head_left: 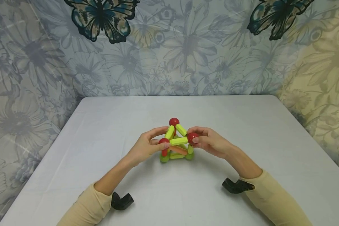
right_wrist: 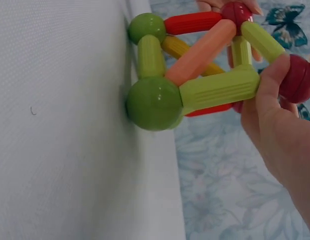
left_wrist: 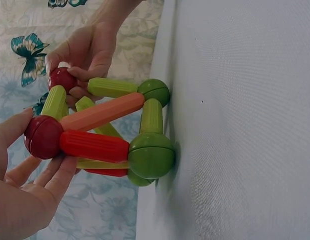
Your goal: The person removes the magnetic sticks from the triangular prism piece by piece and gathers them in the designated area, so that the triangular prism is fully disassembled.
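A frame of sticks and balls, like a magnetic building toy, stands mid-table on green balls point(head_left: 164, 158). My left hand point(head_left: 141, 148) holds a red ball point(left_wrist: 43, 137) at its upper left corner, where a red stick point(left_wrist: 94, 146) and an orange stick point(left_wrist: 102, 112) meet. My right hand point(head_left: 214, 142) pinches another red ball point(right_wrist: 297, 79) at the upper right. A lime stick point(head_left: 179, 141) runs between these two balls. Under the right-hand ball, a lime upright stick point(right_wrist: 220, 89) ends a little apart from it, by the thumb. A third red ball point(head_left: 174, 121) tops the far corner.
The white table point(head_left: 101, 110) spreads around the frame. Black curved pieces point(head_left: 122, 201) sit at both wrists by the sleeves. Behind the table hangs a floral cloth point(head_left: 186, 62) with butterflies.
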Tool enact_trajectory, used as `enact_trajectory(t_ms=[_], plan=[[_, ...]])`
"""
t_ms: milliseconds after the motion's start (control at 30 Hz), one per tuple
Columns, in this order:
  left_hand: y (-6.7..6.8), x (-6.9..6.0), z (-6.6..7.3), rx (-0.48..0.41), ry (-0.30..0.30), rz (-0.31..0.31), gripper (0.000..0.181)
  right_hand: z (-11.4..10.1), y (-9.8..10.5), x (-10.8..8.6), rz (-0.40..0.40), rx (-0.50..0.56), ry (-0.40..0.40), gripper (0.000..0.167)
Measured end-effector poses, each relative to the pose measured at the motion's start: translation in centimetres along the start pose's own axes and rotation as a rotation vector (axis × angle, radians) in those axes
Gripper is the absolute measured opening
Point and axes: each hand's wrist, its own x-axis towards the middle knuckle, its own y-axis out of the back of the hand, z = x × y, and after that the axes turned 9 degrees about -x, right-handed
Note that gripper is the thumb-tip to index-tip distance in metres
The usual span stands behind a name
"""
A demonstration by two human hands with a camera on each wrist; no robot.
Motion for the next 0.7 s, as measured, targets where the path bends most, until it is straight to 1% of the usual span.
enact_trajectory(t_ms=[233,367,467,500,567,600,700], plan=[[-0.1,0.1,0.0,0.01,-0.001,-0.009,0.063,-0.1,0.0,-0.1,-0.06,0.081,0.045,0.024],[-0.1,0.0,0.0,0.012,0.004,-0.005,0.063,-0.3,0.5,-0.2,-0.099,0.206,0.09,0.021],[-0.1,0.0,0.0,0.025,0.01,0.012,0.062,-0.5,1.3,-0.4,-0.101,0.309,0.146,0.02],[-0.1,-0.1,0.0,0.028,0.014,0.017,0.062,-0.7,1.7,-0.5,-0.091,0.322,0.157,0.02],[0.0,-0.2,0.0,0.033,0.016,0.018,0.062,-1.0,2.5,-0.8,-0.027,0.302,0.142,0.02],[-0.1,-0.2,0.0,0.032,0.016,0.017,0.062,-1.1,2.9,-0.8,0.016,0.281,0.112,0.019],[-0.1,-0.2,0.1,0.03,0.016,0.018,0.062,-1.5,4.0,-0.7,0.157,0.16,-0.019,0.021]])
